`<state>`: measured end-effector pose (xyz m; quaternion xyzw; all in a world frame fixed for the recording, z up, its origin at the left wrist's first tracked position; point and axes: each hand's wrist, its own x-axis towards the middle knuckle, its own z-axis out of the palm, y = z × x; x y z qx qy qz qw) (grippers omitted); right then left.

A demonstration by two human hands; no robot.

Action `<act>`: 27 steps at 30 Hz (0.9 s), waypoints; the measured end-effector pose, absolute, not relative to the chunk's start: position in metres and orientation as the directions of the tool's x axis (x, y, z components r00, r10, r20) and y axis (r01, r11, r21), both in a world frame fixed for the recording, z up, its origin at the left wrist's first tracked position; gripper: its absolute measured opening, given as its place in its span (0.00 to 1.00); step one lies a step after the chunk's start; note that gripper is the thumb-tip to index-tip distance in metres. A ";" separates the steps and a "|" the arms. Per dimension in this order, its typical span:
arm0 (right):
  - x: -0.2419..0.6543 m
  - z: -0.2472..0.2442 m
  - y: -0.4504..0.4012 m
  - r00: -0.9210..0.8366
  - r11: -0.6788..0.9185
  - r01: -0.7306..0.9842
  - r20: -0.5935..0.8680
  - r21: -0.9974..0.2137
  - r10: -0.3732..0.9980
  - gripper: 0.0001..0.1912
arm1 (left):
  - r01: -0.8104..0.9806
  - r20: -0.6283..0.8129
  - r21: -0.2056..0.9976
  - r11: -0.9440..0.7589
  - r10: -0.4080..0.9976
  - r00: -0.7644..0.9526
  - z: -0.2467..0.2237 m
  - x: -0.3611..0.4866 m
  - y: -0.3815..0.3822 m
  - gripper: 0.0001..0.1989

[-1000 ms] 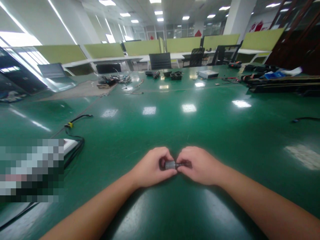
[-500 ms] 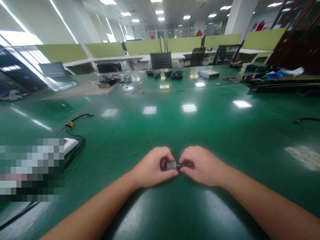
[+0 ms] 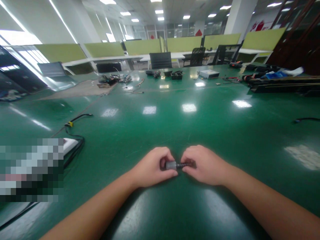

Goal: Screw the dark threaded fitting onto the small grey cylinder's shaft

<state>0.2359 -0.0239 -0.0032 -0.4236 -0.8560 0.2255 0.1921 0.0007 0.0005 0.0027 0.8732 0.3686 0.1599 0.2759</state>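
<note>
A small grey metal cylinder (image 3: 171, 165) lies level just above or on the green tabletop, with a dark ridged shaft (image 3: 181, 165) running out of its right end. Its exact kind is too small to tell. My left hand (image 3: 155, 167) is closed round the cylinder, thumb below and fingers above, which hides the cylinder's left end. Around the shaft's far end, my right hand (image 3: 200, 165) curls with thumb and fingers in a pinch. A short stretch of shaft shows between the two hands.
At left is a pixelated object (image 3: 32, 166) with black cables (image 3: 78, 143) beside it. Another cable (image 3: 306, 119) lies at right. Further back are a silver box (image 3: 209, 73), tools and electronic parts (image 3: 177, 75), and long dark bars (image 3: 282, 85) on the green table (image 3: 160, 126).
My right hand has shifted slightly to the right, so a little more of the dark shaft shows. My left hand and the cylinder stay nearly still.
</note>
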 end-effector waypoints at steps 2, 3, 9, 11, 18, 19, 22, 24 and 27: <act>0.237 -0.003 -0.023 -0.569 0.540 0.641 0.133 -0.545 0.811 0.02 | 0.560 0.072 0.600 -0.572 0.735 0.674 0.003 0.001 0.001 0.14; 0.237 -0.003 -0.023 -0.571 0.540 0.642 0.131 -0.544 0.811 0.02 | 0.559 0.070 0.602 -0.570 0.735 0.674 0.003 0.001 0.001 0.14; 0.240 0.001 -0.024 -0.569 0.533 0.655 0.116 -0.536 0.814 0.02 | 0.556 0.067 0.605 -0.570 0.732 0.678 0.003 0.001 0.001 0.14; 0.242 0.002 -0.024 -0.568 0.529 0.656 0.109 -0.538 0.816 0.02 | 0.550 0.066 0.610 -0.570 0.728 0.682 0.003 0.000 0.001 0.14; 0.247 0.003 -0.023 -0.569 0.529 0.666 0.101 -0.525 0.816 0.02 | 0.551 0.062 0.611 -0.568 0.728 0.682 0.002 0.000 0.001 0.14; 0.247 0.003 -0.023 -0.570 0.529 0.665 0.100 -0.526 0.816 0.02 | 0.553 0.061 0.611 -0.567 0.730 0.681 0.002 0.000 0.001 0.14; 0.249 0.003 -0.023 -0.570 0.527 0.662 0.098 -0.533 0.816 0.03 | 0.556 0.063 0.608 -0.567 0.733 0.678 0.003 0.000 0.001 0.14; 0.250 0.003 -0.024 -0.567 0.523 0.663 0.097 -0.535 0.818 0.03 | 0.555 0.064 0.608 -0.567 0.732 0.678 0.003 0.000 0.001 0.14; 0.252 0.003 -0.023 -0.562 0.516 0.667 0.092 -0.537 0.822 0.03 | 0.554 0.064 0.608 -0.569 0.730 0.680 0.002 -0.001 0.001 0.14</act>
